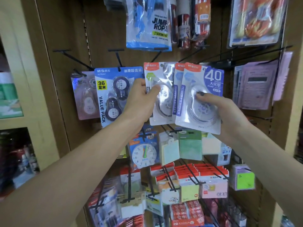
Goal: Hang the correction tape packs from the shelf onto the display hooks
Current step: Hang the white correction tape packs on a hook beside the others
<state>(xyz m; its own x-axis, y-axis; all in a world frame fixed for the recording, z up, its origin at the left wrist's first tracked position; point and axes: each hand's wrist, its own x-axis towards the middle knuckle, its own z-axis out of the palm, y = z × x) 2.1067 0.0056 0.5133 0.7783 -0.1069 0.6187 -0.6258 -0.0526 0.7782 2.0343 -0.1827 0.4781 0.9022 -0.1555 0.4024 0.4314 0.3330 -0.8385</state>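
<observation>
Partly hidden: middle pack point(177, 95) behind right hand point(218, 108)'s pack point(201, 99).

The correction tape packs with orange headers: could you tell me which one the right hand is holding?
The purple "40" pack, frontmost and furthest right; the right hand grips it. The left hand holds the green-labelled pack.

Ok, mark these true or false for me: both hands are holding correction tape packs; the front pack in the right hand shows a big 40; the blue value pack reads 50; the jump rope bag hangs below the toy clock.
1. Both hands hold correction tape packs. True: the left hand pinches a green-labelled pack, the right hand grips a blue-labelled pack.
2. The right hand's front pack shows 40. True.
3. The blue value pack reads 50. False: it reads 36.
4. The jump rope bag hangs below the toy clock. False: it hangs above it, on the top row.
</observation>
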